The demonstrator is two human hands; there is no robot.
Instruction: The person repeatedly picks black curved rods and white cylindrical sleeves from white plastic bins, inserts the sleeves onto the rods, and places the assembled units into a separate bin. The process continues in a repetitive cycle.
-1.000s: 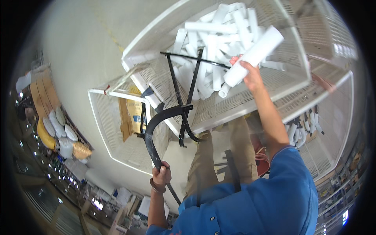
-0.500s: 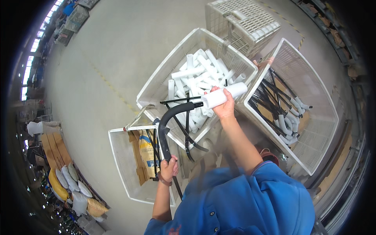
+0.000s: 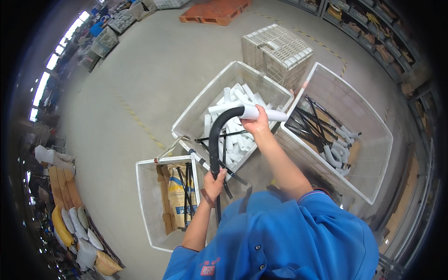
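Note:
My left hand (image 3: pixel 213 183) is wrapped round the lower part of a curved black padded tube (image 3: pixel 213 144), which bends up and over to the right. My right hand (image 3: pixel 257 122) grips a white foam sleeve (image 3: pixel 276 115). The sleeve's left mouth meets the tube's upper end, and the bare pipe is hidden there. Below both hangs a white plastic basket (image 3: pixel 190 112) holding many short white foam tubes (image 3: pixel 219 110). Thin black bars (image 3: pixel 224 147) lie across that basket's near side, partly behind the curved tube.
At right stands a basket (image 3: pixel 373 140) with black rods partly sleeved in white. A smaller basket (image 3: pixel 144 205) at left holds black rods and a printed sack (image 3: pixel 177 198). Behind is an upturned crate (image 3: pixel 284 46); farther off lies an orange pallet (image 3: pixel 217 11).
The white sleeve has moved onto the tube's end, covering the bare pipe that showed before. My right hand has shifted slightly left, and my left hand up and right. The view has tilted up.

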